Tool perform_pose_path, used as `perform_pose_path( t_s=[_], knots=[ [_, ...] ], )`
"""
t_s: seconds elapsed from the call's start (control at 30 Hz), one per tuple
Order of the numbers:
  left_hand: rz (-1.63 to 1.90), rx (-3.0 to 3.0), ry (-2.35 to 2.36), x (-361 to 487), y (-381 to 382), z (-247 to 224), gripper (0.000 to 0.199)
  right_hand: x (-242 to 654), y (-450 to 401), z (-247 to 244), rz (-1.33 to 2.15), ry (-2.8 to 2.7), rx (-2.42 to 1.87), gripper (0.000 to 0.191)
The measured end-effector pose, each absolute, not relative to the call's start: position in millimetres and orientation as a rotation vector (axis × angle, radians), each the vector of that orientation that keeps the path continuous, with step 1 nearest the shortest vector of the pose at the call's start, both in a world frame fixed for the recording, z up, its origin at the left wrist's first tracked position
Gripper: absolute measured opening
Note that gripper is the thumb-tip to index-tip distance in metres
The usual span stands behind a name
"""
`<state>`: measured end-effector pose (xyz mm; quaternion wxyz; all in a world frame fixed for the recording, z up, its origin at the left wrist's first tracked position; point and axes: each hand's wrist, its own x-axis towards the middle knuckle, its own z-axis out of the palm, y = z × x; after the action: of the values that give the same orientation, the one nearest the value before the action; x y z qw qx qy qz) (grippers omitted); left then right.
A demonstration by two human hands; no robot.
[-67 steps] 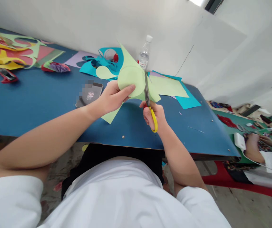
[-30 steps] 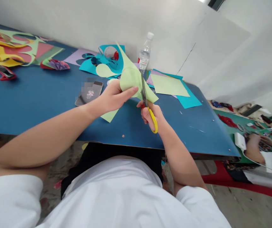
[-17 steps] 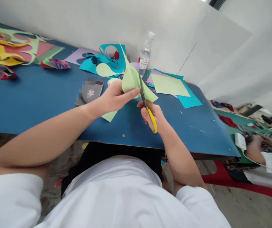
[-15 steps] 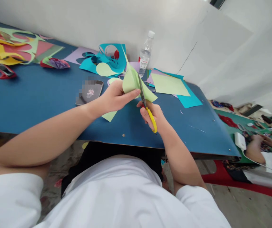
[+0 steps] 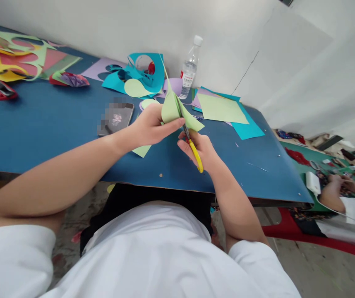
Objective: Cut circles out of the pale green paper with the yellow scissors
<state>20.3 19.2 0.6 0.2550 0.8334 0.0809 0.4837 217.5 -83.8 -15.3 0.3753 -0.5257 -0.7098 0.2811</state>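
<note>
My left hand (image 5: pixel 154 124) pinches a light green sheet of paper (image 5: pixel 170 108), its thumb stretched along the lower edge. The sheet is bent and held up above the table. In my right hand (image 5: pixel 200 149) are scissors with yellow handles (image 5: pixel 196 156), my fingers closed around the grips. Their dark blades lie against the paper, and part of them is hidden by it. Behind my left hand, light green and purple cut pieces (image 5: pixel 149 103) rest on the table. A corner of another light green paper (image 5: pixel 142 150) shows beneath my left wrist.
On the blue table (image 5: pixel 56 132) lie a phone (image 5: pixel 120 119), blue paper offcuts (image 5: pixel 115 82), a stack of coloured sheets (image 5: pixel 224 109) and a red stapler-like tool (image 5: pixel 2 89). A water bottle (image 5: pixel 188 72) stands by the wall. To the right, another person's hands (image 5: pixel 340 182) are over a green table.
The scissors and my right hand have shifted slightly left and up, with the blades now deeper behind the paper. The view has also moved a little.
</note>
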Motion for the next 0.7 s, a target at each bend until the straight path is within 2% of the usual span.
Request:
perform_pose_path(
  t_s=[0.7],
  knots=[
    [1.336,2.325,0.161,22.8,15.2,3.7,0.037,216.6,-85.8,-10.4,0.75,-1.817,-1.367,0.061]
  ],
)
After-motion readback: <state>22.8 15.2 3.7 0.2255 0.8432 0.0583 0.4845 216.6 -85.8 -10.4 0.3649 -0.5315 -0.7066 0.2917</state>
